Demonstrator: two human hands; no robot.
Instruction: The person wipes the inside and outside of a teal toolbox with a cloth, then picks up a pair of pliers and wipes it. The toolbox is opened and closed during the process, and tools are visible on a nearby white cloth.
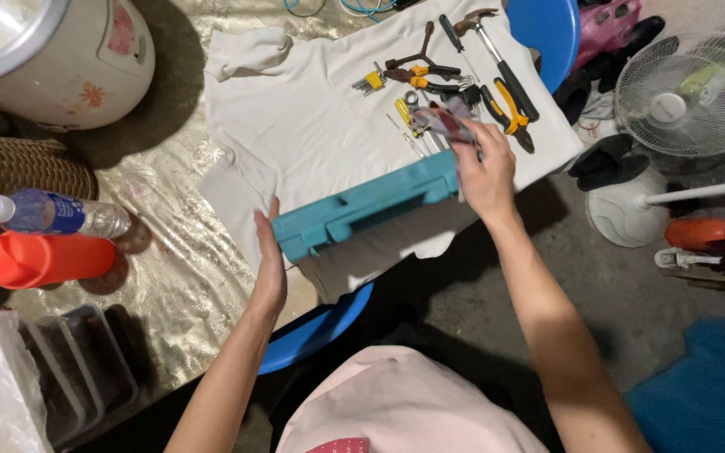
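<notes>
Head camera, looking down: one teal plastic tool case (367, 204), long and narrow, stood on edge at a slant across a white cloth (295, 126) spread over the bench (169, 252), which is covered in shiny gold sheeting. Left hand (268, 268): flat, fingers pressed together, palm set against the case's lower left end. Right hand (484, 172): at the case's upper right end, fingers curled around a small dark, partly clear piece (445, 120) held just above the case's top edge; what that piece is cannot be told. Hand tools lie loose on the cloth beyond the case: a hammer (497, 59) with a black grip, pliers with orange-and-black handles (507, 111), a second pair of pliers (430, 77), a set of hex keys (370, 81), a yellow-handled screwdriver (402, 111) and some slim metal pieces beside it. Left part of the bench: a cream rice cooker (86, 67) with its lid up, a woven basket (10, 168), a clear water bottle (52, 214) lying on its side, an orange bottle (39, 258) lying just beside it, stacked clear plastic tubs (77, 369). Blue plastic stools show at the bench's near edge (312, 335) and far edge (547, 29). On the floor to the right: a white standing fan (690, 92) and dark sandals (602, 159).
</notes>
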